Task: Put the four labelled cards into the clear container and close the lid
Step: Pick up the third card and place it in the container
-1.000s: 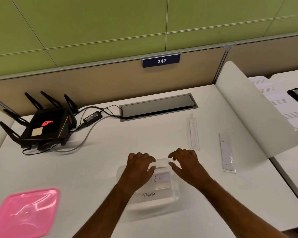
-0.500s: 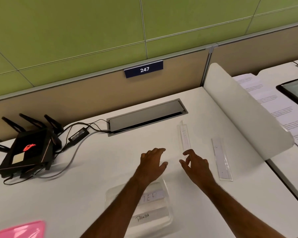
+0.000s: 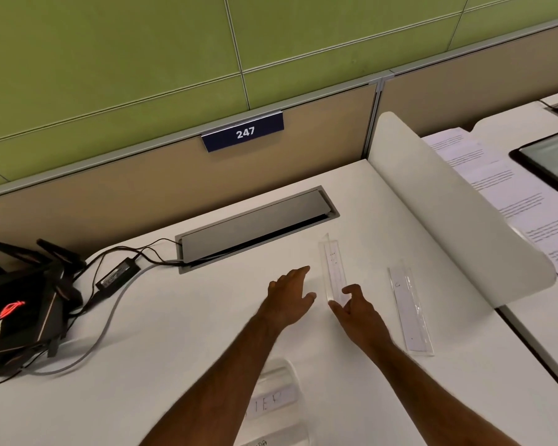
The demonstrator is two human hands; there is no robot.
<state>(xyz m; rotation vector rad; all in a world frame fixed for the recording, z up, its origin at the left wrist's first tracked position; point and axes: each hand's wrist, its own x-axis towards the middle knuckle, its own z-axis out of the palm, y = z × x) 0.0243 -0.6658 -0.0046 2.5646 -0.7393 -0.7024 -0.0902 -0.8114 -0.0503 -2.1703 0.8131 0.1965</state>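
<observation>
Presently, desk [image 3: 181, 333]: white top; far edge meets a tan partition, right edge meets a white curved divider [image 3: 448, 220].
Open room: bare desk lies between the cable hatch [image 3: 255, 230] and the hands, and left of the left forearm.
Near card [image 3: 334, 268]: long clear-sleeved strip, flat on the desk, running away from the viewer, just right of the left hand.
Far card [image 3: 409, 312]: second sleeved strip, flat, right of the right hand and apart from it, near the divider's foot.
Clear container [image 3: 277, 403]: at the bottom edge, partly under the left forearm; two cards with handwriting show through it; lid state cannot be told.
Obstacles: black router [image 3: 16, 310] with antennas at far left, its cables and power brick [image 3: 118, 275] trailing to the hatch.
Left hand [image 3: 289, 296]: palm down, fingers straight, reaching forward, holding nothing.
Right hand [image 3: 356, 309]: thumb and curled forefinger at the near card's close end; contact cannot be told.
</observation>
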